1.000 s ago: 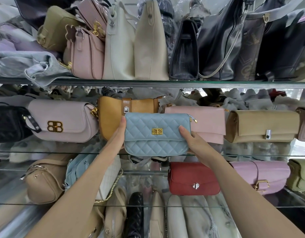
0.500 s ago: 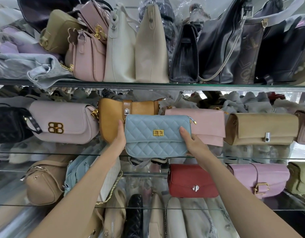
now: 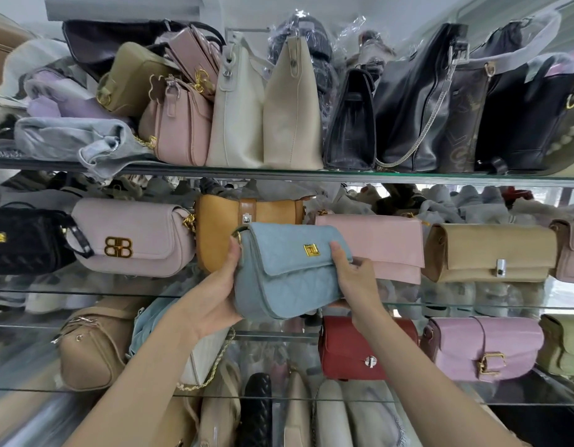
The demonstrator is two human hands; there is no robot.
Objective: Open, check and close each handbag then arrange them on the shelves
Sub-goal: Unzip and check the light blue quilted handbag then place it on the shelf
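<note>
hands both on the blue quilted handbag [image 3: 289, 272], held in the air just in front of the middle glass shelf [image 3: 85, 293], off its front edge, over the gap between the mustard bag [image 3: 221, 227] and the pink flap bag [image 3: 376, 246]. left hand [image 3: 214, 295] cups the bag's left end from below, fingers curled round the underside, thumb up along the side edge. right hand [image 3: 353, 279] pinches the right end, thumb on the front flap, fingers wrapped behind.

bag's long axis runs left to right, roughly parallel to the shelf edge, tilted so the left end sits lower and nearer the camera. flap faces the camera, gold turn clasp [image 3: 311, 250] sits just left of the right thumb. right hand is the nearer one to the clasp, so opening looks like a right-thumb job while the left props the body.

flap lies down over the front; can't tell if the clasp is latched. inside not visible, contents unknown.

shelf state: middle row holds black quilted bag [image 3: 24, 240], lilac bag [image 3: 130, 237], mustard, pink, tan clutch [image 3: 492, 253], all standing along the front edge. top shelf [image 3: 311, 175] packed with upright totes. lower shelf [image 3: 272, 333] has red bag [image 3: 360, 350] and purple bag [image 3: 482, 346] below the right forearm.

guess: check step on the blue one, not yet placed.
</note>
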